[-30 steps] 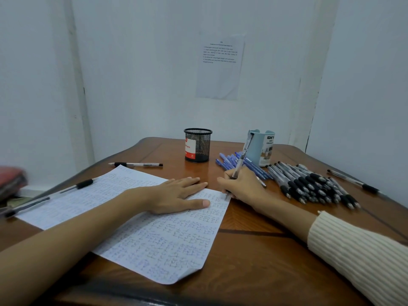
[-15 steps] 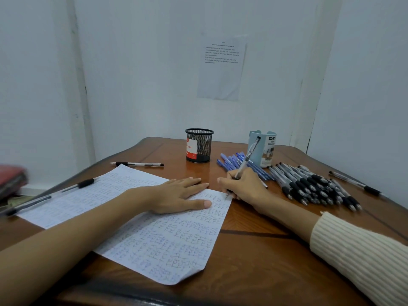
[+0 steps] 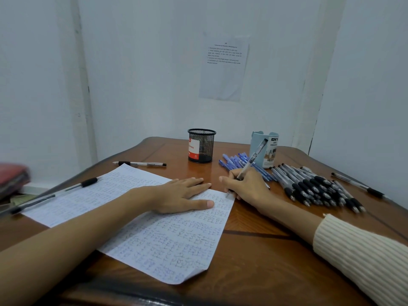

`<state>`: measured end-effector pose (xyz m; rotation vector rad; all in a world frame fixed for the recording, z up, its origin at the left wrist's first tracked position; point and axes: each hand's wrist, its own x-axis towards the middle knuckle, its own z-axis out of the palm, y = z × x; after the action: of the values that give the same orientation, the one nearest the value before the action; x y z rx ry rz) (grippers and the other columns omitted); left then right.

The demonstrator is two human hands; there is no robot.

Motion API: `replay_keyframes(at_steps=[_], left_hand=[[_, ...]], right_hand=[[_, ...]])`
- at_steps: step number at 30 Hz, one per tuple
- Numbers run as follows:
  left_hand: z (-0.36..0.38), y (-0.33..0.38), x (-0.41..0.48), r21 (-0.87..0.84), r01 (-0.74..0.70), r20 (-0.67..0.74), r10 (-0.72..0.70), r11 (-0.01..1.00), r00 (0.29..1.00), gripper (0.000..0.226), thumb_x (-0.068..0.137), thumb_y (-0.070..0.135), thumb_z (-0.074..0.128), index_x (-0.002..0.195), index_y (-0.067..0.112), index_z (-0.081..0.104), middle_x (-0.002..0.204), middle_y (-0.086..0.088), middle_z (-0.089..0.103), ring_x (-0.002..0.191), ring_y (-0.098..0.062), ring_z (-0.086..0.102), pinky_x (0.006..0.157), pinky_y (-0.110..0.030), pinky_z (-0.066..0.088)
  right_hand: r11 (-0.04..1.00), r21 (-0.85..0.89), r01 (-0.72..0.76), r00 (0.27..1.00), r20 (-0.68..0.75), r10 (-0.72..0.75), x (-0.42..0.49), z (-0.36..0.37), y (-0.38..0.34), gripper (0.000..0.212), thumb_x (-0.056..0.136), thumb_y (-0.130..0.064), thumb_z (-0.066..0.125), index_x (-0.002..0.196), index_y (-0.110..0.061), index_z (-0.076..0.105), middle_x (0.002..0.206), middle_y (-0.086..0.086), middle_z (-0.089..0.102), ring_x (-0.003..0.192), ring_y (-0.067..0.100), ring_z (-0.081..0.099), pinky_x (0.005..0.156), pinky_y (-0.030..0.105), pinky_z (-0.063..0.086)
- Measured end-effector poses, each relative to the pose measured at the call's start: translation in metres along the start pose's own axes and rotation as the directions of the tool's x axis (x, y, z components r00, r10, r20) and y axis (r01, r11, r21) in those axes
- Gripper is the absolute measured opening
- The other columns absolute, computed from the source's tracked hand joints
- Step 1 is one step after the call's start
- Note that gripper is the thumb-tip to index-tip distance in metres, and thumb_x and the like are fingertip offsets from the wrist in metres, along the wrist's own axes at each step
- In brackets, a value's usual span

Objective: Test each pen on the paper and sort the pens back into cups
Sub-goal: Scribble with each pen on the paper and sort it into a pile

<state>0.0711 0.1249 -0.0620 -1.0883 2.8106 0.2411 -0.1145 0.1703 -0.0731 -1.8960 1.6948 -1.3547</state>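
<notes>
A sheet of paper [image 3: 141, 230] covered in scribbles lies across the wooden table [image 3: 260, 261]. My left hand [image 3: 178, 195] rests flat on the sheet, fingers straight. My right hand [image 3: 247, 186] grips a clear pen [image 3: 252, 159] in a writing hold, its tip at the paper's top right corner. Behind stand a black mesh cup [image 3: 201, 145] and a light blue cup [image 3: 265, 149]. Several blue pens [image 3: 234, 161] lie in front of the blue cup. A heap of black-grip pens [image 3: 313, 186] lies to the right.
Single pens lie apart: one pen [image 3: 140, 163] behind the paper, two pens [image 3: 50, 194] at the left edge, one pen [image 3: 357, 185] far right. A red object [image 3: 13, 176] sits at the far left. A printed notice [image 3: 224, 67] hangs on the wall.
The top of the pen in my right hand has swung slightly to the right while its tip stays on the paper's corner. My left hand has not moved.
</notes>
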Motion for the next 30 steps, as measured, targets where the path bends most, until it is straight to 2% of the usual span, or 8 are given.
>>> replay_keyframes(at_steps=[8,12,16,18,21,23,27,30], left_hand=[[-0.001,0.000,0.001,0.000,0.003,-0.009,-0.003,1.000,1.000,0.071,0.087,0.065,0.020,0.149,0.037,0.000,0.158,0.009,-0.005,0.144,-0.010,-0.004,0.115,-0.038,-0.002],[-0.001,0.002,-0.001,0.000,-0.003,-0.018,0.003,1.000,1.000,0.067,0.091,0.061,0.022,0.149,0.036,0.000,0.158,0.009,-0.004,0.144,-0.011,-0.004,0.115,-0.038,-0.002],[-0.001,0.002,-0.002,-0.002,-0.004,-0.017,0.004,1.000,1.000,0.066,0.092,0.061,0.022,0.149,0.036,0.000,0.158,0.010,-0.005,0.144,-0.010,-0.004,0.115,-0.037,-0.002],[-0.002,0.001,-0.001,-0.003,-0.004,-0.016,0.004,1.000,1.000,0.067,0.091,0.062,0.022,0.149,0.037,0.000,0.157,0.010,-0.005,0.144,-0.010,-0.004,0.115,-0.037,-0.003],[-0.002,0.001,0.000,0.008,-0.006,-0.012,0.006,1.000,1.000,0.067,0.091,0.062,0.022,0.149,0.037,0.000,0.158,0.010,-0.005,0.144,-0.010,-0.005,0.115,-0.039,-0.003],[-0.001,0.001,0.000,0.009,-0.009,-0.011,0.009,1.000,1.000,0.066,0.091,0.061,0.022,0.149,0.036,-0.001,0.158,0.009,-0.005,0.144,-0.010,-0.005,0.115,-0.039,-0.003],[-0.001,0.001,0.001,0.011,-0.008,-0.010,0.008,1.000,1.000,0.065,0.091,0.060,0.021,0.148,0.036,-0.001,0.158,0.010,-0.005,0.144,-0.010,-0.005,0.116,-0.039,-0.003],[-0.002,0.001,0.001,0.014,-0.008,-0.010,0.008,1.000,1.000,0.065,0.092,0.060,0.021,0.149,0.036,0.000,0.158,0.010,-0.005,0.144,-0.010,-0.005,0.115,-0.039,-0.003]], right_hand=[[1.000,-0.030,-0.001,1.000,0.001,0.001,0.001,0.000,0.002,0.040,0.087,-0.008,0.058,0.049,-0.012,0.050,0.054,0.001,0.057,0.046,-0.001,0.050,0.049,0.005,0.038],[0.999,0.051,-0.019,0.999,-0.045,0.021,0.000,0.000,-0.001,0.043,0.091,-0.032,0.056,0.053,-0.013,0.055,0.046,-0.008,0.055,0.045,-0.001,0.051,0.052,0.008,0.038],[0.984,0.146,-0.099,0.989,-0.095,0.114,0.000,-0.003,-0.006,0.060,0.093,-0.050,0.037,0.050,-0.013,0.058,0.050,-0.007,0.055,0.053,0.001,0.052,0.065,0.018,0.039],[0.987,0.111,-0.116,0.989,-0.080,0.125,0.001,-0.004,-0.009,0.053,0.094,-0.047,0.040,0.057,-0.013,0.057,0.054,-0.007,0.052,0.053,0.000,0.050,0.060,0.015,0.037],[0.985,0.082,-0.154,0.986,-0.051,0.159,0.004,-0.007,-0.006,0.017,0.090,-0.033,0.058,0.098,-0.018,0.054,0.076,-0.009,0.049,0.061,0.005,0.049,0.051,0.013,0.036],[0.971,0.099,-0.217,0.975,-0.021,0.220,0.005,-0.009,-0.002,0.035,0.089,-0.037,0.060,0.117,-0.022,0.045,0.078,-0.007,0.047,0.062,0.005,0.047,0.052,0.017,0.036],[0.963,0.146,-0.225,0.973,-0.019,0.230,0.006,-0.012,-0.001,0.034,0.100,-0.035,0.033,0.114,-0.011,0.054,0.058,0.001,0.051,0.043,0.002,0.047,0.047,0.016,0.038],[0.942,0.228,-0.246,0.968,0.001,0.252,0.008,-0.013,-0.004,0.037,0.103,-0.023,0.029,0.109,-0.003,0.058,0.055,0.001,0.054,0.048,0.012,0.043,0.048,0.020,0.034]])
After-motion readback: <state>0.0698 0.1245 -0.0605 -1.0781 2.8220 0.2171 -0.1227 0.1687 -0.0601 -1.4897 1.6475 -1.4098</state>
